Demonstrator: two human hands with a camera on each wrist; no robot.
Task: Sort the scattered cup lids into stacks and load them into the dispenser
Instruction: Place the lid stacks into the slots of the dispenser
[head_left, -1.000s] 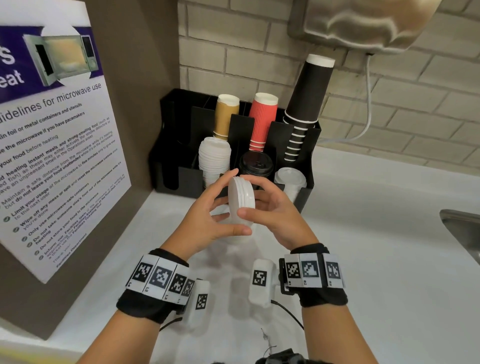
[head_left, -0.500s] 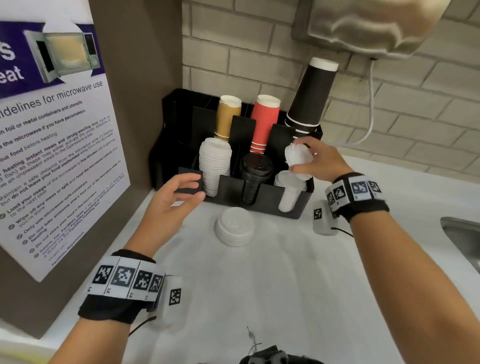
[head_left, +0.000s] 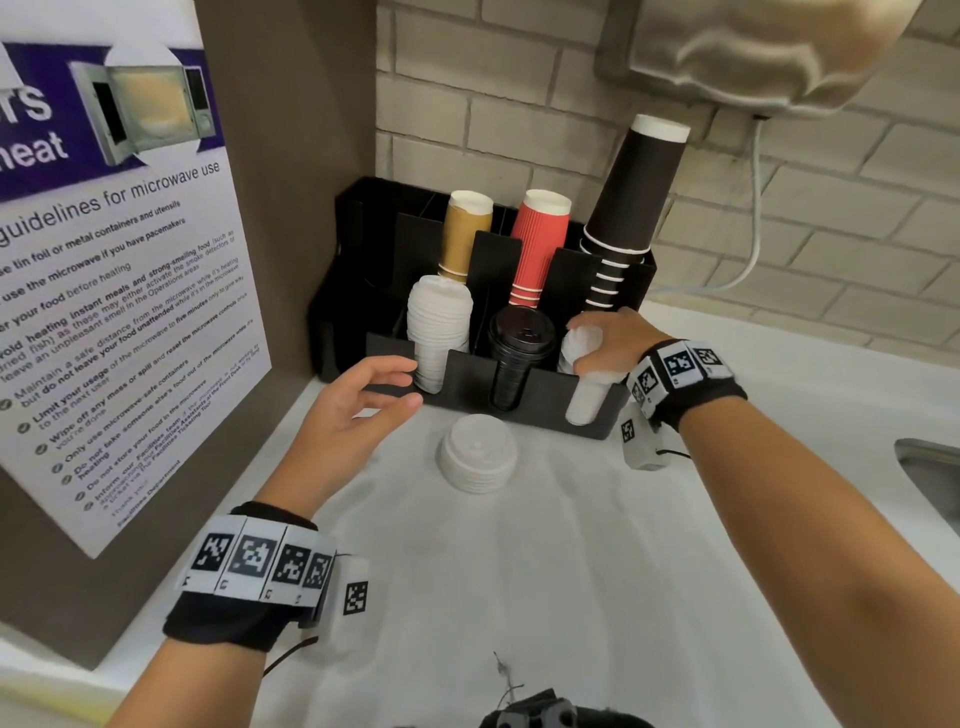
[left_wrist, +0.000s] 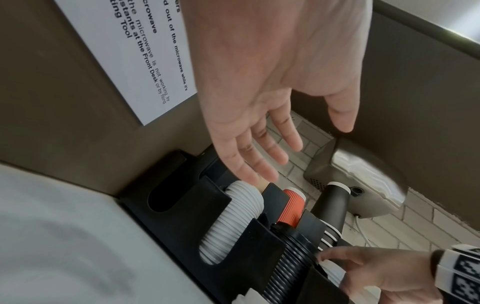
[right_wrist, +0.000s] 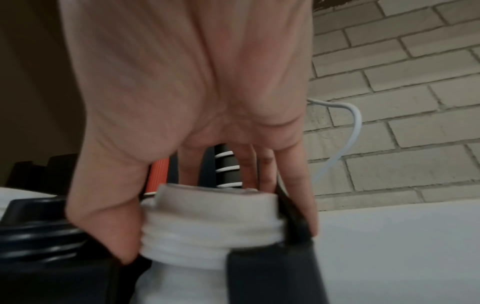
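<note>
right hand (head_left: 605, 340) grips white lid stack (right_wrist: 213, 230) in dispenser (head_left: 467, 376) right slot | left hand (head_left: 358, 415) spread, holding nothing | spare lids (head_left: 479, 460) on worktop (head_left: 519, 571)

The head view looks forward and down from above the white surface (head_left: 519, 571), with the black dispenser (head_left: 467, 374) toward 12 o'clock against the brick wall. The left wrist view sits low and close under the left hand (left_wrist: 272, 82), facing the dispenser (left_wrist: 182, 216) obliquely. The right wrist view is nearest of all, pressed up under the right hand (right_wrist: 194, 92) at the right-hand compartment. All three share the dispenser.
</note>
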